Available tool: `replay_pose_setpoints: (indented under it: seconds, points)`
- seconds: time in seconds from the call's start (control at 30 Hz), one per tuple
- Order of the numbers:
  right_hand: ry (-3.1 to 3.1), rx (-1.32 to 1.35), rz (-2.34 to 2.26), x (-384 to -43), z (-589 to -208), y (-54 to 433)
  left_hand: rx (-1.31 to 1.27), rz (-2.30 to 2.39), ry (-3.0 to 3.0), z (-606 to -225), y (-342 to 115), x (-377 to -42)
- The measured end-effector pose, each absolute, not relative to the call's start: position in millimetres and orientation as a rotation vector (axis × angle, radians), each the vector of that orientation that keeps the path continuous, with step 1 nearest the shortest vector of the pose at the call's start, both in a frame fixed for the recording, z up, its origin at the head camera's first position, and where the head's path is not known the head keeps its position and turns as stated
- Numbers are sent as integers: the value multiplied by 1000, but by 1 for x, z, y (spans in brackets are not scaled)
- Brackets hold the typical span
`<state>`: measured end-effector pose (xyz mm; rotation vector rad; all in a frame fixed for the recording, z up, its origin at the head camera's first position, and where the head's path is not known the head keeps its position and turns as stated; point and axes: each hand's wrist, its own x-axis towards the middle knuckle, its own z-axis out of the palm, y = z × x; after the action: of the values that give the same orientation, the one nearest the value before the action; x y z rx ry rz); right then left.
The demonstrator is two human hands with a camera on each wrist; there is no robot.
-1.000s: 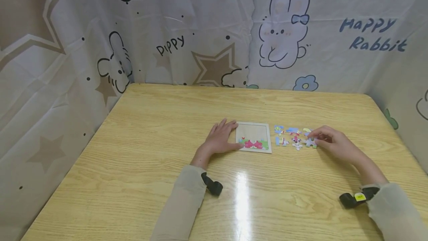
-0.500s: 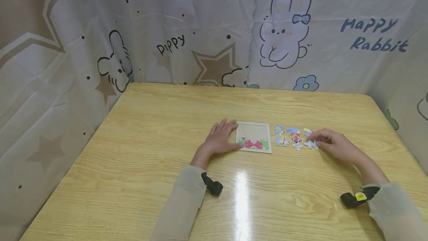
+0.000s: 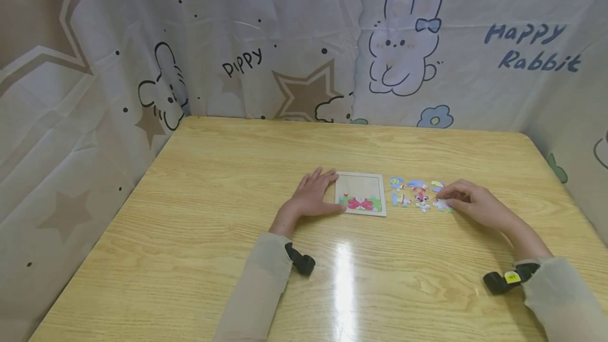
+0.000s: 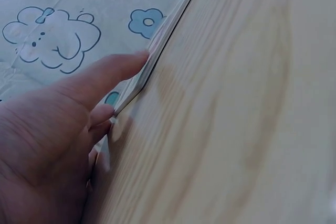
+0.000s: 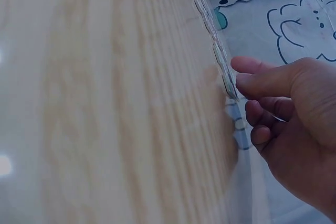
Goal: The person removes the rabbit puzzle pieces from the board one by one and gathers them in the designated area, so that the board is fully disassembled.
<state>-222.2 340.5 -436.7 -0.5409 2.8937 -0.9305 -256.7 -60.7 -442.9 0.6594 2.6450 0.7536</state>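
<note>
A shallow jigsaw tray [image 3: 359, 183] with a pale rim lies flat on the table, its lower part filled with pieces in red and green. My left hand [image 3: 311, 194] rests along the tray's left side, thumb on the near corner and fingers extended to the far corner. To the right of the tray, loose pieces lie in two rows. My right hand [image 3: 477, 207] pinches a pale jigsaw piece [image 3: 440, 205] at the near right end, thumb and forefinger partly covering it. A piece with a red animal face [image 3: 421, 199] lies beside it.
More loose pieces lie close by: a blue one with yellow [image 3: 396, 181], a blue and red one [image 3: 418, 185], and a blue and white one [image 3: 401, 200]. Behind the wooden table [image 3: 237, 173] hangs a printed curtain [image 3: 304, 41].
The right hand's piece has shifted very slightly toward the near side and turned a little, staying in its row. My left hand and the tray have kept their places.
</note>
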Motion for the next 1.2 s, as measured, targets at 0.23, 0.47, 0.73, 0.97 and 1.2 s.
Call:
replay_pose_setpoints:
  seconds: [0.23, 0.47, 0.73, 0.97, 1.2]
  points:
    - [2902, -561, -972, -227, -434, 329, 697, 771, 2607, -440, -65, -260]
    - [2835, -591, -1038, -237, -430, 301, 700, 780, 2604, -441, -65, -262]
    - [2734, -674, -1048, -249, -430, 261, 699, 785, 2607, -442, -63, -263]
    - [2635, -754, -1084, -255, -434, 228, 676, 780, 2615, -444, -63, -260]
    - [2602, -816, -1052, -258, -434, 197, 646, 779, 2615, -445, -62, -259]
